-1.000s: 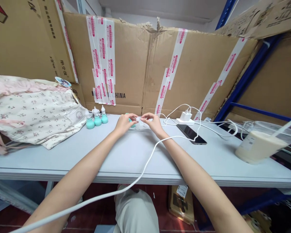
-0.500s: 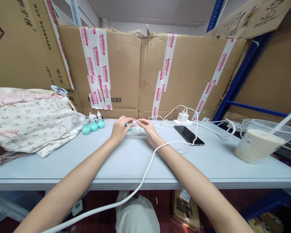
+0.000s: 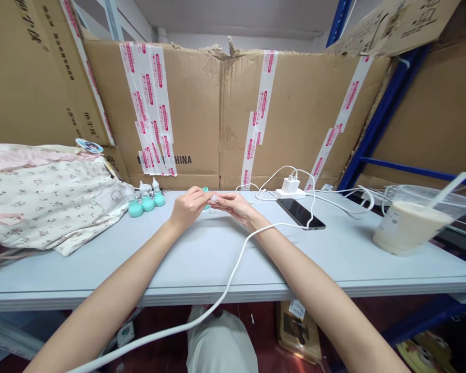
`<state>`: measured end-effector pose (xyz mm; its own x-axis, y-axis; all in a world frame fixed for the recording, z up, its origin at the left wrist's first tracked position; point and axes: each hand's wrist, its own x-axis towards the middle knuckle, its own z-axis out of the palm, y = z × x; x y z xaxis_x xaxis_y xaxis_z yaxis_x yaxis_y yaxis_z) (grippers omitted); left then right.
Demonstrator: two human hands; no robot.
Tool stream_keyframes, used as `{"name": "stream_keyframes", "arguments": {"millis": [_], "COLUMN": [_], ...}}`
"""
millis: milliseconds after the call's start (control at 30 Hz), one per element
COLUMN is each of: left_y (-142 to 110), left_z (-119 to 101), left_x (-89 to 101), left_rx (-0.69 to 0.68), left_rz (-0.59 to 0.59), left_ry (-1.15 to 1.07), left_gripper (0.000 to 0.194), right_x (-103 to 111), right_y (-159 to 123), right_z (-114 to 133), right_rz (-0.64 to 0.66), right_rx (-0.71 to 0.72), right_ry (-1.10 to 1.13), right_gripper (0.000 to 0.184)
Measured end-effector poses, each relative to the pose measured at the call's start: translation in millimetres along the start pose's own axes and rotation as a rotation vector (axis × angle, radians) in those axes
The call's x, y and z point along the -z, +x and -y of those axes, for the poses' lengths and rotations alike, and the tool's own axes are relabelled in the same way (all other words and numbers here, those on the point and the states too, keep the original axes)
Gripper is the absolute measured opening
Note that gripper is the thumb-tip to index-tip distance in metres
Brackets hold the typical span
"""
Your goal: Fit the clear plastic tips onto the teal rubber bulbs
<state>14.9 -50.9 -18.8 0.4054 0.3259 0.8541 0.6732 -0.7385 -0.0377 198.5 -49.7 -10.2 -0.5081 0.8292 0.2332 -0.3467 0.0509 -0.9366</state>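
Above the middle of the table, my left hand (image 3: 190,206) and my right hand (image 3: 236,205) meet, both with fingers closed around a small clear plastic piece (image 3: 214,198). Its exact kind is too small to make out. Just behind the fingertips stands a teal piece (image 3: 205,190), partly hidden by my left hand. Something small and clear (image 3: 212,211) shows on the table below the fingers. To the left, three teal squeeze bulbs (image 3: 148,202) with clear nozzles stand upright in a row.
Floral fabric (image 3: 50,202) lies at the left. A black phone (image 3: 301,213) and a white charger (image 3: 290,186) with looped cables are at right, before a tilted plastic cup (image 3: 409,223) of pale drink. One white cable (image 3: 233,280) crosses my right forearm. Cardboard (image 3: 194,114) walls the back.
My fingers have closed in around the small clear piece, and my right hand has turned so its fingers stretch further left. More of the teal piece shows behind them. The view has shifted slightly.
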Motion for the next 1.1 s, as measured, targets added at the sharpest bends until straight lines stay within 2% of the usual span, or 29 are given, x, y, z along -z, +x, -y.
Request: {"name": "stream_keyframes", "arguments": {"millis": [100,333,567,667,800,967,1100], "left_y": [2.0,4.1,3.5,4.5,5.7,5.7,9.2], "left_z": [-2.1,-4.5,-8.8,-11.6,-15.0,-17.6,-17.8], "left_x": [4.3,7.8,8.5,8.6,7.0,4.7,5.1], "left_rx": [-0.005,-0.083,-0.377,-0.444,-0.464,-0.41,-0.38], "left_rz": [-0.019,0.027,-0.047,-0.106,-0.131,-0.078,-0.152], "left_ry": [0.04,0.167,0.471,0.564,0.623,0.599,0.6], "left_gripper": [0.031,0.031,0.026,0.023,0.02,0.023,0.02], "right_x": [-4.9,-5.5,-4.8,-4.8,-2.9,0.1,0.1], "right_y": [-1.6,-3.5,-3.7,-2.4,0.6,3.1,2.1], "right_z": [0.9,-1.5,-7.5,-12.3,-18.9,-23.3,-16.8], "right_rz": [-0.018,-0.004,-0.051,-0.06,-0.07,-0.075,-0.046], "right_rx": [0.03,0.009,-0.027,-0.026,-0.026,-0.016,-0.001], "right_ry": [-0.001,0.055,0.113,0.163,0.196,0.197,0.188], "right_gripper": [0.036,0.034,0.033,0.032,0.033,0.035,0.033]}}
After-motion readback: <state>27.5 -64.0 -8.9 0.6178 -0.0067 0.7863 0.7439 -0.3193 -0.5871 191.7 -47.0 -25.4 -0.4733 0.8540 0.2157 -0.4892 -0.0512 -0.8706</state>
